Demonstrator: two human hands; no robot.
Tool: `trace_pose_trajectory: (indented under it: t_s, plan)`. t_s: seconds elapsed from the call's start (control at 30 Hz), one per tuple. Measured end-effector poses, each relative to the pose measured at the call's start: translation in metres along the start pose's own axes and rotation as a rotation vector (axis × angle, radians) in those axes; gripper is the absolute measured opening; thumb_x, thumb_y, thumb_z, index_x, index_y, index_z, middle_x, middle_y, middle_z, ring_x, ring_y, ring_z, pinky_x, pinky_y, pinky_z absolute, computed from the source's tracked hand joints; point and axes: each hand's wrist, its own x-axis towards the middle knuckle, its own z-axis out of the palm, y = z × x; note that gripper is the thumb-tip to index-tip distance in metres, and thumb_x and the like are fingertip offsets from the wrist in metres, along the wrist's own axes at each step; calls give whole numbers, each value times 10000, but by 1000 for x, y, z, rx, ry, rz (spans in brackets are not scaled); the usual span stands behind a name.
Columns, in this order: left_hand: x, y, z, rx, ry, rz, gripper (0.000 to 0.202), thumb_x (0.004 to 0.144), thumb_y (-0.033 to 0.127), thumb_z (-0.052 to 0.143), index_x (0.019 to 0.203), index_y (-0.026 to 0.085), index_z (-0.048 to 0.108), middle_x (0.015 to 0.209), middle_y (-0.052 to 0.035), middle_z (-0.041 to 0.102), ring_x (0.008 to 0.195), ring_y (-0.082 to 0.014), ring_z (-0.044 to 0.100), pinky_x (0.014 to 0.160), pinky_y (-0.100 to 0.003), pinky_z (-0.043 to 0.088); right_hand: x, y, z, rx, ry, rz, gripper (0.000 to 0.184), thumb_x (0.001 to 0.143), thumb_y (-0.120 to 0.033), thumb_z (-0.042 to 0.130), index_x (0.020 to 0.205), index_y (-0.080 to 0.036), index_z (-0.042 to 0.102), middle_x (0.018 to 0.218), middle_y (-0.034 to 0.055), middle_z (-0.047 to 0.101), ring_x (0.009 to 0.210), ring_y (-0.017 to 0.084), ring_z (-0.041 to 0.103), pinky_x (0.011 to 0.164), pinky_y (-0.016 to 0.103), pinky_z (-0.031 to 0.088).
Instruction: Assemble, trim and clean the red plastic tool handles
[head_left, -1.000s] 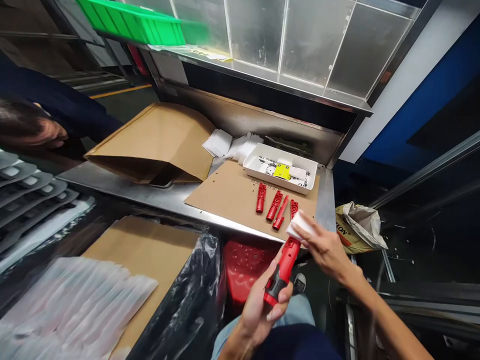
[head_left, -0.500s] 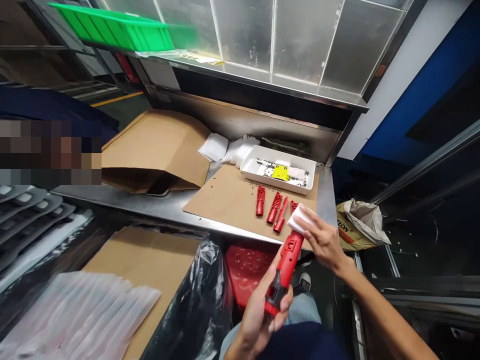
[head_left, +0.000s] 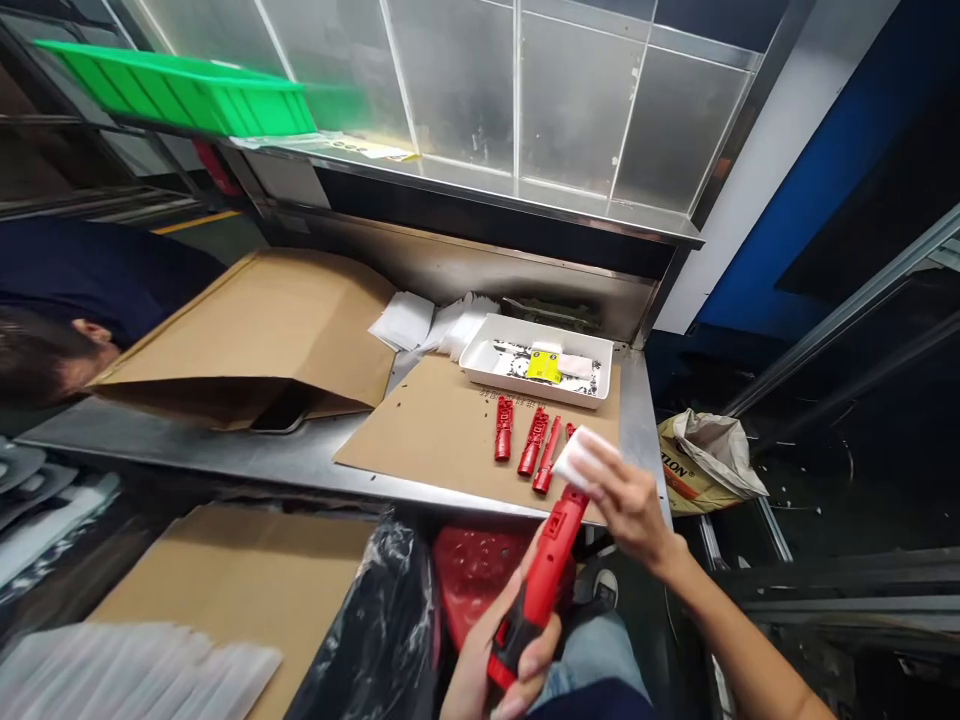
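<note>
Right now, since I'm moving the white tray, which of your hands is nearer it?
Right. Your right hand, holding a white cloth, is closer, in front of the white tray, by the table edge. Your left hand, farther back, grips a red tool.

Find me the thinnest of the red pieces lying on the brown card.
The slim red rod, third from the left on the cardboard sheet. The thicker moulded piece and its neighbour lie to its left; the fourth piece is partly hidden by a white pad.
</note>
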Motion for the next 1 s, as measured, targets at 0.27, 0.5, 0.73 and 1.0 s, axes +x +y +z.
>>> trace_pose_trajectory:
  t_s: [0.27, 0.5, 0.73, 1.0]
  plan:
    - [-8, 6, 6, -3, -104, 57, 290, 848, 405, 672, 861, 115, 683, 488, 44, 468, 288, 33, 244, 297, -64, 210, 2, 3, -1, 49, -30, -47, 450, 991, -185, 390, 1427, -285, 439, 1463, 68, 494, 1298, 200, 516, 1018, 336, 528]
    - [-6, 1, 15, 456, 86, 317, 845, 835, 577, 611, 1506, 212, 249, 460, 26, 555, 280, -60, 378, 291, -131, 282, 5, 22, -17, -38, -75, -23, 411, 958, -164, 460, 1352, -255, 534, 1507, 112, 426, 1316, 232, 499, 974, 370, 555]
    - [-10, 1, 16, 557, 105, 303, 831, 820, 627, 586, 1484, 201, 324, 458, 26, 520, 304, -57, 346, 302, -133, 269, 6, 22, -22, -31, -103, -87, 424, 945, -148, 470, 1353, -248, 527, 1511, 112, 421, 1326, 241, 487, 986, 390, 547]
    - [-8, 3, 18, 700, 240, 425, 656, 829, 424, 662, 1419, 218, 464, 521, 31, 540, 429, -115, 402, 420, -193, 371, -5, 11, -20, -42, -138, -127, 443, 936, -153, 499, 1372, -232, 502, 1507, 136, 419, 1327, 247, 485, 978, 385, 554]
